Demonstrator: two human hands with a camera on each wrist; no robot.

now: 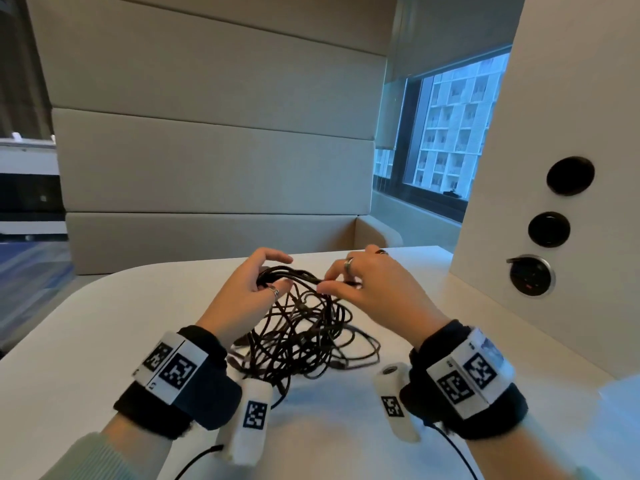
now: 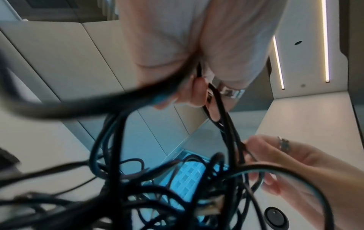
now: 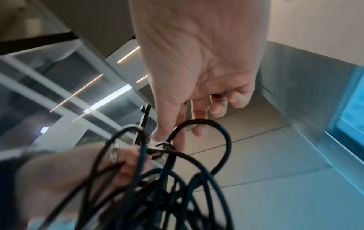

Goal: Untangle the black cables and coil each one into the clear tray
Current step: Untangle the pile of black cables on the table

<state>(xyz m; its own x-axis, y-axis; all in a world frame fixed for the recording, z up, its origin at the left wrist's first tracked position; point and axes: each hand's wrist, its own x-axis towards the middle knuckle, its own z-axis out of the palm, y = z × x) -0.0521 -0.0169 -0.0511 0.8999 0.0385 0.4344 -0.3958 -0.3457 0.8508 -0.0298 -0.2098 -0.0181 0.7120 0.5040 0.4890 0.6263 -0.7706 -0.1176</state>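
A loose tangle of black cables (image 1: 301,334) lies on the white table (image 1: 86,341), its upper loops lifted off the surface. My left hand (image 1: 277,271) grips a bundle of strands at the top of the tangle; in the left wrist view its curled fingers (image 2: 199,91) close round the cables (image 2: 157,186). My right hand (image 1: 325,280) pinches a strand of the same bundle just to the right, thumb against forefinger. The right wrist view shows that pinch (image 3: 167,140) beside a pale connector (image 3: 159,144), with the cables (image 3: 177,186) hanging below. I cannot make out the clear tray for certain.
A white partition (image 1: 554,98) with three round black sockets (image 1: 569,174) stands close on the right. A padded bench back (image 1: 214,174) rises behind the table, and a window (image 1: 450,133) is at the far right. A pale translucent corner (image 1: 620,393) shows at the right edge.
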